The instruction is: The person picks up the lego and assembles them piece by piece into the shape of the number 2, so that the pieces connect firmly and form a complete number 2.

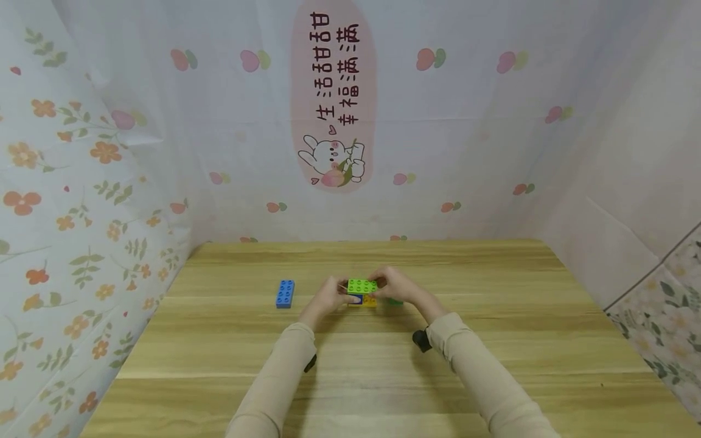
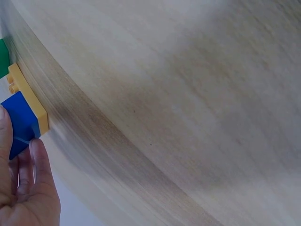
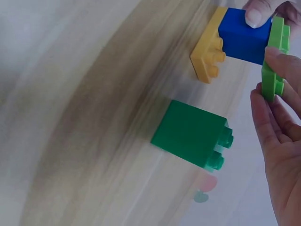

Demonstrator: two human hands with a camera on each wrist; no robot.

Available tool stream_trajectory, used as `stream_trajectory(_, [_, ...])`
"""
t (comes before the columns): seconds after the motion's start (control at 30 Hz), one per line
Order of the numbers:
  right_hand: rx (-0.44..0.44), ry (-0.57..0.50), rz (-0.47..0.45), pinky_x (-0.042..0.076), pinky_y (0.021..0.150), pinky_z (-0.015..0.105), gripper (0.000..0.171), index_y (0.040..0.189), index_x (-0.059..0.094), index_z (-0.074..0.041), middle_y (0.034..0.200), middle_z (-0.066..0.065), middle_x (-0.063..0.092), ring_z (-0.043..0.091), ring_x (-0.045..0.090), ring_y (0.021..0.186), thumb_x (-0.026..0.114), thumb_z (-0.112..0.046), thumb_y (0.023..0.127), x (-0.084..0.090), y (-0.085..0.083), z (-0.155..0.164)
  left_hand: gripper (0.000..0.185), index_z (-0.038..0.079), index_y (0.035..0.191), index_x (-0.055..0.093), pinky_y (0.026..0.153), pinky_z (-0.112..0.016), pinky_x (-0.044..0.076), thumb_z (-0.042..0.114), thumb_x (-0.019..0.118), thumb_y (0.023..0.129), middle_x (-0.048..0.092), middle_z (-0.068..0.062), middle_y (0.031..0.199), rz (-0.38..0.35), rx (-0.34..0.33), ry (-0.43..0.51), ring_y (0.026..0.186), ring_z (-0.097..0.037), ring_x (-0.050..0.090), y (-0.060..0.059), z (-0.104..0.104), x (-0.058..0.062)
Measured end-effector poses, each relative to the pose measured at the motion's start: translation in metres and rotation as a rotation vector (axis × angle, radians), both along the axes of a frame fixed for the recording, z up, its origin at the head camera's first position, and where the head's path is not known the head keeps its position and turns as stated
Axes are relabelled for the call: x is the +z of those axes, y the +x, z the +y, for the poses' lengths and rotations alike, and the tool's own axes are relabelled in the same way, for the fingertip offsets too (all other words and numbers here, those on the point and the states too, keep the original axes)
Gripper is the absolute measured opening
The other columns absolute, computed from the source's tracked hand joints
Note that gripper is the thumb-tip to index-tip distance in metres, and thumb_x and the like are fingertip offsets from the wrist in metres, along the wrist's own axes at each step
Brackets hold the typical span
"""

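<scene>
Resting mid-desk (image 1: 493,365), brick stack (image 1: 362,294) is pinched from both sides by left hand (image 1: 327,299) and right hand (image 1: 397,285). Dark green brick (image 3: 190,133) stands just right; long blue brick (image 1: 285,293) lies left.

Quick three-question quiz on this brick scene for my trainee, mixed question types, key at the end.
1. True or false: the dark green brick is part of the stack in the hands.
2. Which brick tops the stack: A the lime green plate, B the long blue brick?
3. What color is the stack's bottom piece?

Key: 1 false, it stands apart on the table. 2 A. 3 Yellow, the yellow plate under the blue brick.
</scene>
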State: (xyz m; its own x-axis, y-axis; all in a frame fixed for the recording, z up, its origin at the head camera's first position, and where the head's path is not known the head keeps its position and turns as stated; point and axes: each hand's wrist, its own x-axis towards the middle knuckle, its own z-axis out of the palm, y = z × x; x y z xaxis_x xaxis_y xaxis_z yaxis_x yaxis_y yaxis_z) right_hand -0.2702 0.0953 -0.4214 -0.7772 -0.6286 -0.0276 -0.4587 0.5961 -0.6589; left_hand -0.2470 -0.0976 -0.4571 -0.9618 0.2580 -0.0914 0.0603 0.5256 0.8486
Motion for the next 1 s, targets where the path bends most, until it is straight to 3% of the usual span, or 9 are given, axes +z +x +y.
stream_trajectory(0.2, [0.066, 0.054, 0.043, 0.054, 0.073, 0.027, 0.03, 0.105, 0.064, 0.008, 0.102, 0.019, 0.066, 0.022, 0.063, 0.085, 0.07, -0.004, 0.078, 0.006, -0.006, 0.0, 0.037, 0.001, 0.115, 0.059, 0.082, -0.033, 0.052, 0.009, 0.069, 0.08, 0.062, -0.013, 0.107, 0.001, -0.01, 0.012, 0.097, -0.024, 0.059, 0.0, 0.001, -0.002])
stream_trajectory(0.47, [0.124, 0.103, -0.003, 0.051, 0.067, 0.023, 0.025, 0.101, 0.067, 0.006, 0.097, 0.017, 0.068, 0.014, 0.059, 0.075, 0.069, -0.003, 0.078, 0.014, -0.009, -0.004, 0.038, 0.0, 0.115, 0.058, 0.083, -0.034, 0.051, 0.007, 0.068, 0.08, 0.062, -0.014, 0.106, 0.018, -0.015, 0.006, 0.095, -0.024, 0.058, 0.001, 0.001, -0.001])
stream_trajectory(0.63, [0.169, 0.146, -0.039, 0.042, 0.055, 0.014, 0.019, 0.097, 0.069, 0.005, 0.086, 0.016, 0.07, 0.008, 0.048, 0.059, 0.067, -0.003, 0.08, 0.017, -0.009, -0.006, 0.036, 0.0, 0.114, 0.058, 0.083, -0.034, 0.051, 0.008, 0.068, 0.08, 0.062, -0.014, 0.104, 0.036, -0.03, -0.001, 0.094, -0.024, 0.058, 0.002, 0.0, -0.002])
stream_trajectory(0.77, [0.227, 0.166, -0.017, 0.036, 0.05, 0.012, 0.014, 0.09, 0.07, 0.006, 0.078, 0.019, 0.069, 0.004, 0.038, 0.052, 0.066, -0.001, 0.079, 0.018, -0.011, -0.007, 0.035, 0.0, 0.113, 0.059, 0.082, -0.034, 0.051, 0.008, 0.068, 0.08, 0.062, -0.013, 0.104, 0.038, -0.029, -0.004, 0.094, -0.024, 0.059, 0.002, 0.0, -0.005])
stream_trajectory(0.87, [0.234, 0.186, -0.032, 0.032, 0.048, 0.014, 0.009, 0.082, 0.07, 0.008, 0.066, 0.016, 0.063, 0.005, 0.031, 0.048, 0.066, 0.002, 0.078, 0.018, -0.013, -0.009, 0.036, -0.001, 0.114, 0.058, 0.083, -0.034, 0.052, 0.008, 0.068, 0.08, 0.062, -0.014, 0.105, 0.025, -0.029, 0.005, 0.096, -0.024, 0.059, 0.001, 0.0, -0.006])
stream_trajectory(1.0, [0.201, 0.224, -0.071, 0.026, 0.046, 0.016, 0.01, 0.076, 0.067, 0.012, 0.054, 0.005, 0.042, 0.006, 0.022, 0.046, 0.065, 0.003, 0.078, 0.021, -0.013, -0.013, 0.039, -0.003, 0.115, 0.056, 0.083, -0.033, 0.052, 0.013, 0.068, 0.082, 0.062, -0.014, 0.105, 0.036, -0.078, 0.033, 0.094, -0.022, 0.059, 0.002, -0.005, -0.004])
